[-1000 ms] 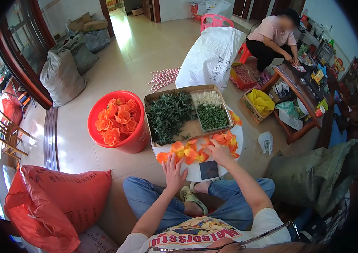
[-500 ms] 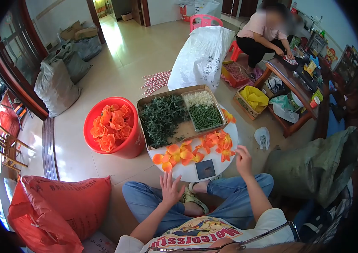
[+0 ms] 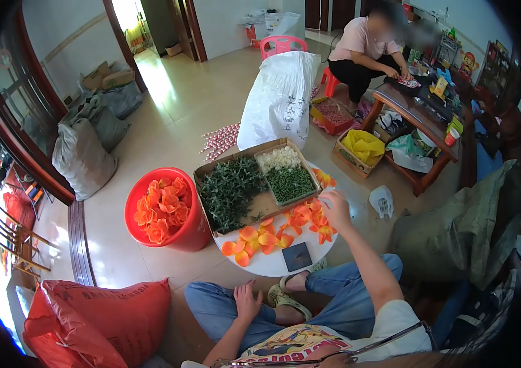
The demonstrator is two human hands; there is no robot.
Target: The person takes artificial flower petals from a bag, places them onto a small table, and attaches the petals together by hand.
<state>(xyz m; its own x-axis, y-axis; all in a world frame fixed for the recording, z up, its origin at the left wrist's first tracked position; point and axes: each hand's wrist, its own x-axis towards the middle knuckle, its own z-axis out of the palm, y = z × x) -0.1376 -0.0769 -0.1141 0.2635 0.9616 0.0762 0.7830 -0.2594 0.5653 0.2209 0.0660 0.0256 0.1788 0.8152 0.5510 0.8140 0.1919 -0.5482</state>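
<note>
My right hand [image 3: 336, 207] is over the right edge of the round white table [image 3: 254, 265], beside the orange petals [image 3: 320, 222]; its fingers are bent, and whether they hold anything is too small to tell. My left hand [image 3: 248, 299] rests on my left knee, fingers apart and empty. More orange-yellow petals [image 3: 249, 236] lie along the table's near side, by a dark square pad [image 3: 297, 256]. Behind them a cardboard box [image 3: 259, 218] holds green leaf sprigs [image 3: 230, 193] and a clear tray with green stems [image 3: 290, 184] and whitish pieces [image 3: 279, 158].
A red bucket [image 3: 196, 230] of orange flowers stands left of the table. A red sack [image 3: 107, 319] lies at lower left, a grey-green sack [image 3: 457, 236] at right. Behind the box is a white sack [image 3: 276, 104]. A person [image 3: 365, 52] sits at the wooden table [image 3: 417, 116].
My left hand has drawn back from the petals onto my knee. My right hand left the petals, then moved up to the table's right edge. The camera view has shifted.
</note>
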